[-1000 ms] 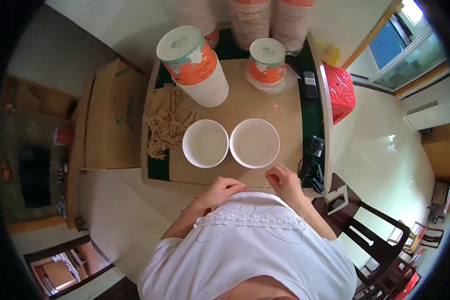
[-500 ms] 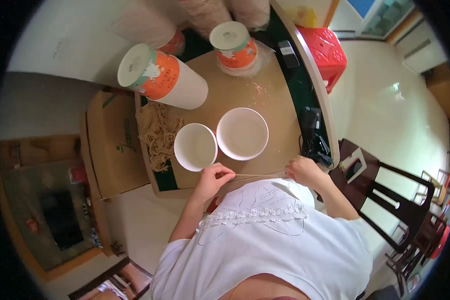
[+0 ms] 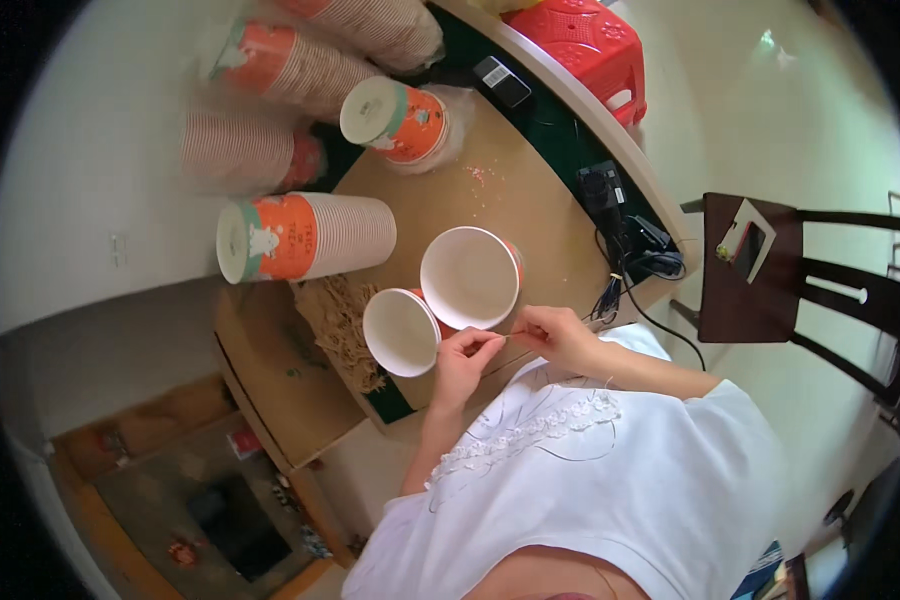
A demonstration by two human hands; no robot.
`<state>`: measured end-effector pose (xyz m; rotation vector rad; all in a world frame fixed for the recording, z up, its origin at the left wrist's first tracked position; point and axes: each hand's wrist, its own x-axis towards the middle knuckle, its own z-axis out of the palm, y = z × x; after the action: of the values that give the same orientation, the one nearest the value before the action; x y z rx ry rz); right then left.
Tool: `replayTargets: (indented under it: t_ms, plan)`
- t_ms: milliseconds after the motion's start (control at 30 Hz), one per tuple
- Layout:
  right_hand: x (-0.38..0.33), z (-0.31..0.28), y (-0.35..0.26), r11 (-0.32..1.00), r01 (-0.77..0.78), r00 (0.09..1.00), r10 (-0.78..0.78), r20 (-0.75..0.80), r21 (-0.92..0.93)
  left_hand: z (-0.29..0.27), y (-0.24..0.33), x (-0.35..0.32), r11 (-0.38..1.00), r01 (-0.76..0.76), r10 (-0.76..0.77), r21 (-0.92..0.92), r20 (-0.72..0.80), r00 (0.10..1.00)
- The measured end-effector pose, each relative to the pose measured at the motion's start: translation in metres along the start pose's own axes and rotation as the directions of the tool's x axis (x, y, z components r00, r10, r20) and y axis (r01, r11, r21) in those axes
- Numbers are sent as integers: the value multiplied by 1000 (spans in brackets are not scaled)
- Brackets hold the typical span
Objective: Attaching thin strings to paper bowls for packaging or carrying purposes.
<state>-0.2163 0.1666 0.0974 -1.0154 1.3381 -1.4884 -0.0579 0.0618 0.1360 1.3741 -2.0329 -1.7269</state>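
My left hand [image 3: 466,362] and my right hand [image 3: 558,336] are both closed in a pinch near the front edge of the table. Between their fingertips shows a very short bit of thin tan string [image 3: 507,336]; most of it is hidden by the fingers. Just beyond my hands stand two open white paper cups side by side: a larger one [image 3: 468,275] and a smaller one [image 3: 398,333], which is closest to my left hand. The insides of both look bare. A bundle of tan string [image 3: 338,325] lies left of the smaller cup.
Stacked orange-and-white paper cups [image 3: 348,235] lie at the left; a shorter stack [image 3: 410,120] and wrapped stacks [image 3: 315,75] stand farther back. Along the right edge are a dark device [image 3: 502,82] and black cables [image 3: 655,262]. A red stool [image 3: 580,45] and dark chair [image 3: 750,268] stand beyond.
My hands have come close together, the right one moving left, so the visible length of string between them has shrunk. The view has turned and shifted; the cups stand as before.
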Motion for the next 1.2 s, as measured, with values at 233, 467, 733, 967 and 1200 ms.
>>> replayTargets:
  t_ms: [233,467,733,967,1200]
  plan:
    - [6,-22,-6,969,-184,983,183,-18,-164,15,6,14,985,52,-65,-163,-80,995]
    - [13,-12,0,984,-162,976,171,-133,76,18,3,28,996,-64,58,-56,-97,994]
    - [12,-16,12,975,-221,971,218,-97,-13,31,-5,28,994,-103,101,-29,-85,991]
    - [14,-19,14,957,-289,946,291,-145,34,32,-11,35,998,-67,67,11,-85,994]
    - [27,-19,72,960,-256,909,279,-309,114,45,-19,63,851,-271,360,449,-125,924]
